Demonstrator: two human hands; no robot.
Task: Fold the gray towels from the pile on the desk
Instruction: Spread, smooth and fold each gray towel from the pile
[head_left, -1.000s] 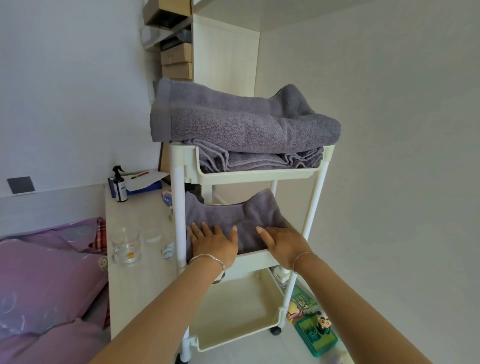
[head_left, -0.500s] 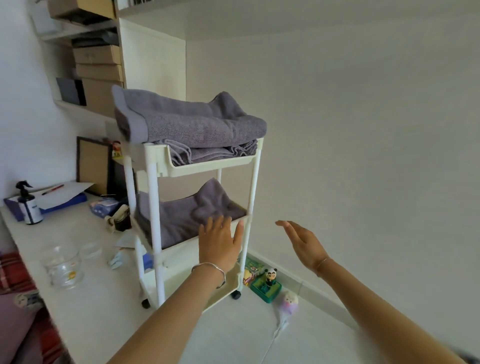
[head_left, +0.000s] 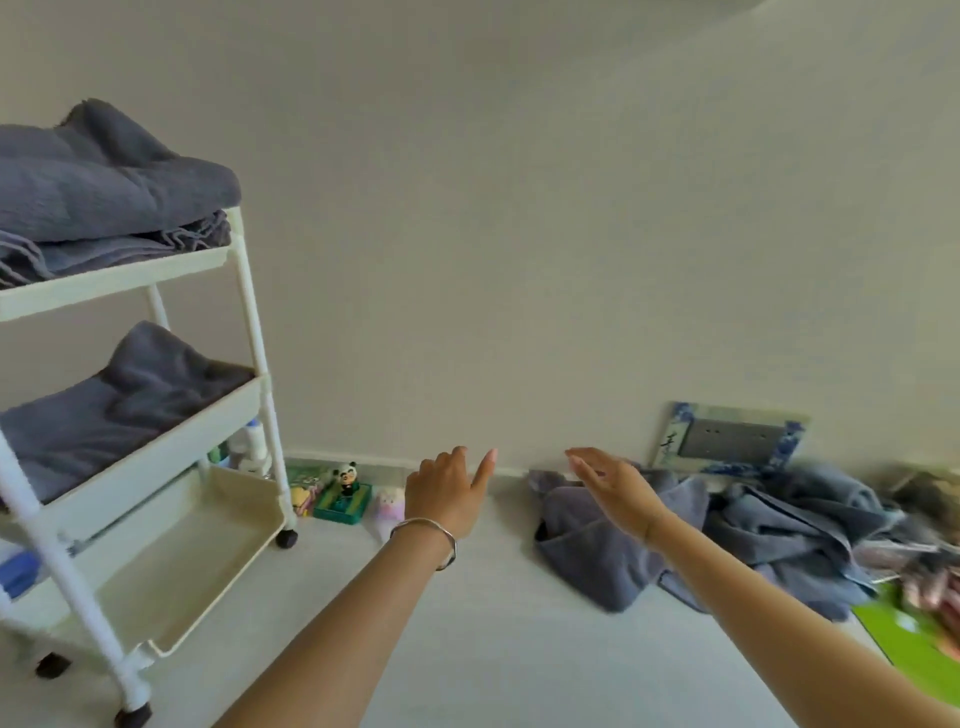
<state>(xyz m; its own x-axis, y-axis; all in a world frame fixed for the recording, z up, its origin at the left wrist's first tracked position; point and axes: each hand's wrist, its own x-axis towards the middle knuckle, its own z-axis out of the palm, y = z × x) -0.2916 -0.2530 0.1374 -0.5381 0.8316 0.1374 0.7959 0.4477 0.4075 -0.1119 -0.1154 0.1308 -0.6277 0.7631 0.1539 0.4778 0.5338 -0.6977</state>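
A pile of crumpled gray towels lies on the white desk surface against the wall at the right. My right hand hovers in front of the pile's left end, fingers straight, holding nothing. My left hand is in the air to its left, fingers relaxed and empty, a bracelet on the wrist. Folded gray towels are stacked on the top tray of a white cart. Another folded gray towel lies in the middle tray.
The cart's bottom tray holds nothing. Small toys, a panda figure among them, stand by the wall between cart and pile. A framed panel leans on the wall behind the pile. A green sheet lies at the right.
Both hands have left the towel in the cart's middle tray. My view has swung right, so the cart is now at the left and the pile of towels has come into sight.
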